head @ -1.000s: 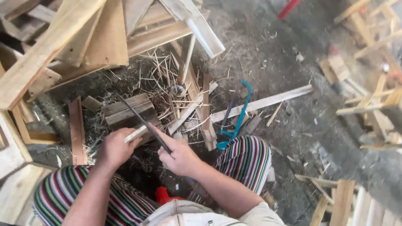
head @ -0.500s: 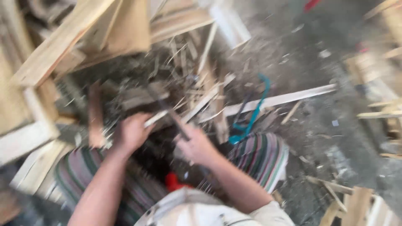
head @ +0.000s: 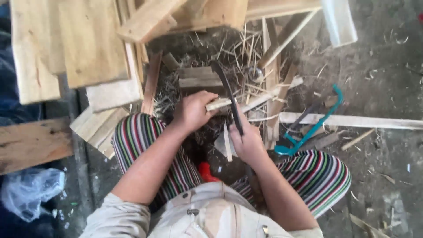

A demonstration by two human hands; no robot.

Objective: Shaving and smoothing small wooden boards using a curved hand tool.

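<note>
L hand [head: 190, 111]: fingers clamped on pale split wood stick [head: 246, 100].
R hand [head: 246, 142]: fingers wrapped round dark curved metal blade [head: 229, 94], pointing 12 o'clock.
Teal-framed saw [head: 318, 125]: 3 o'clock.

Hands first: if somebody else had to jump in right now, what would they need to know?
Left hand: grips a thin wood stick, laid across the small wood block.
Right hand: holds the dark blade, its edge set against the stick.
Nearby: teal-framed saw on the ground at the right, planks stacked at the left.
Done: thin slivers already litter the ground.
Left: the stick is still whole.
</note>
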